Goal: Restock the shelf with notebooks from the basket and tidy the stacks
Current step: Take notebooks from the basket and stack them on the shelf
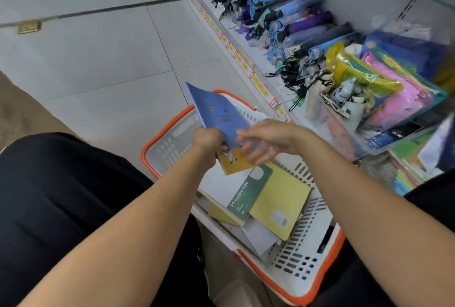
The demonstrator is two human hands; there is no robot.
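Blue thin softcover notebook (219, 112), centre frame above the white orange-rimmed plastic basket (307, 252), pinched by my left hand (208, 143); right hand (268, 138) loose, apparently empty. Light, floppy: support the spine.

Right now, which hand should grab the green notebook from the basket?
Probably the right hand. It is open and holds nothing, hovering above the basket near the green notebook. The left hand is busy gripping a blue notebook and a yellow one.
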